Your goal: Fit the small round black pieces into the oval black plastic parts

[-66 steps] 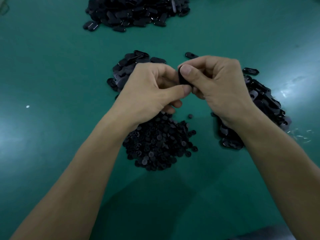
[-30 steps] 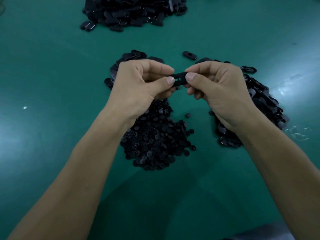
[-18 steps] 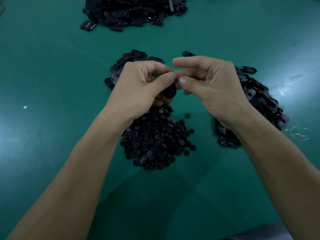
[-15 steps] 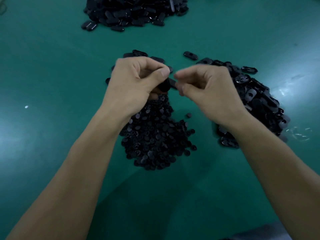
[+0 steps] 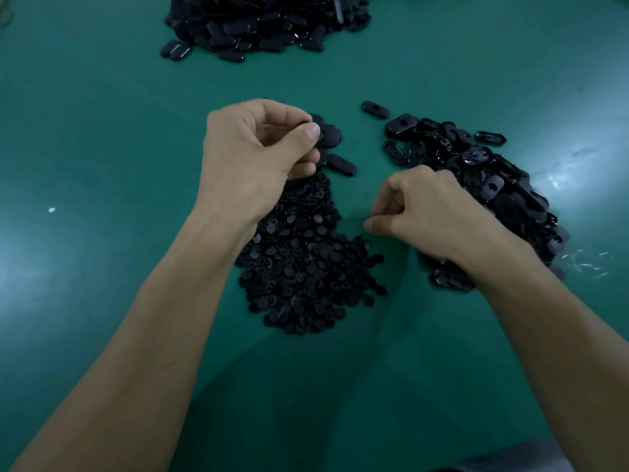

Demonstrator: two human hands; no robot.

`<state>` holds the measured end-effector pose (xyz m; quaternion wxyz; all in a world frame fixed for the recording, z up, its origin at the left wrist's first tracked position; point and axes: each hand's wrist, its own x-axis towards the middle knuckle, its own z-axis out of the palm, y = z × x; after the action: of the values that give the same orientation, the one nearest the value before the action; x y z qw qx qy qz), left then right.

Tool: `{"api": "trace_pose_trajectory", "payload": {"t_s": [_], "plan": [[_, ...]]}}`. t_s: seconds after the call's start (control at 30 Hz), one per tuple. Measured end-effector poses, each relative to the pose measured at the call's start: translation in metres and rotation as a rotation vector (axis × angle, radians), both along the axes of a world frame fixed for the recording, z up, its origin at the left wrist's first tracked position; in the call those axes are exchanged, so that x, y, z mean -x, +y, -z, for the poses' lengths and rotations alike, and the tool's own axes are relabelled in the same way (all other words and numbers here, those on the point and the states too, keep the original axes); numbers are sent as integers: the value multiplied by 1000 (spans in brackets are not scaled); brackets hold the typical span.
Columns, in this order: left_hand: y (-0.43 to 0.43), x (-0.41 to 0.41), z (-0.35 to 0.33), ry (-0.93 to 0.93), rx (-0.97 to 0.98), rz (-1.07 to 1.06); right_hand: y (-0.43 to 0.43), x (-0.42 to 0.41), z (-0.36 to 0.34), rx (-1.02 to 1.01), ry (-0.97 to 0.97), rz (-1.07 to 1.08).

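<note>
- Over the far end of the heap of round pieces [image 5: 306, 260], our left hand [image 5: 258, 148] pinches one oval part [image 5: 328, 135] between the thumb and curled fingers.
- At the heap's right edge, low over the green desk [image 5: 102, 131], our right hand [image 5: 432, 216] has its fingers curled and its thumb against the forefinger. We cannot tell whether a round piece sits in that pinch.
- We judge the step to be fetching one round piece for the held part.
- To do it well, we should take a single piece from the loose edge of the heap, not a cluster.
- We should grip the oval part by its end, so the thumb leaves its opening free.
- We should then press the piece in squarely until it seats.
- More oval parts lie in the right pile [image 5: 493, 172] and the far pile [image 5: 265, 22].
</note>
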<state>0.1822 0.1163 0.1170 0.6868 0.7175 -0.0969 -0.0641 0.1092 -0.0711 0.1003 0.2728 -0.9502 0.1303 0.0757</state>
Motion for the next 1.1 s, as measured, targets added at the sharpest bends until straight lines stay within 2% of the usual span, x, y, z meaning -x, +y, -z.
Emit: {"api": "trace_pose_trajectory", "payload": {"t_s": [0.2, 0.27, 0.5, 0.63, 0.8, 1.1], "plan": [[0, -1, 0, 25, -3, 13, 2, -4, -1, 10, 77, -73], [-1, -1, 1, 35, 4, 23, 2, -3, -2, -23, -6, -71], [-4, 1, 3, 44, 32, 58, 13, -1, -21, -438, -508, 67], [-6, 4, 3, 36, 40, 85, 20, -1, -30, -543, -549, 77], [-9, 7, 3, 26, 49, 101, 22, -3, -32, -536, -526, 112], [-12, 11, 2, -12, 45, 126, 27, -6, -32, -385, -559, 106]]}}
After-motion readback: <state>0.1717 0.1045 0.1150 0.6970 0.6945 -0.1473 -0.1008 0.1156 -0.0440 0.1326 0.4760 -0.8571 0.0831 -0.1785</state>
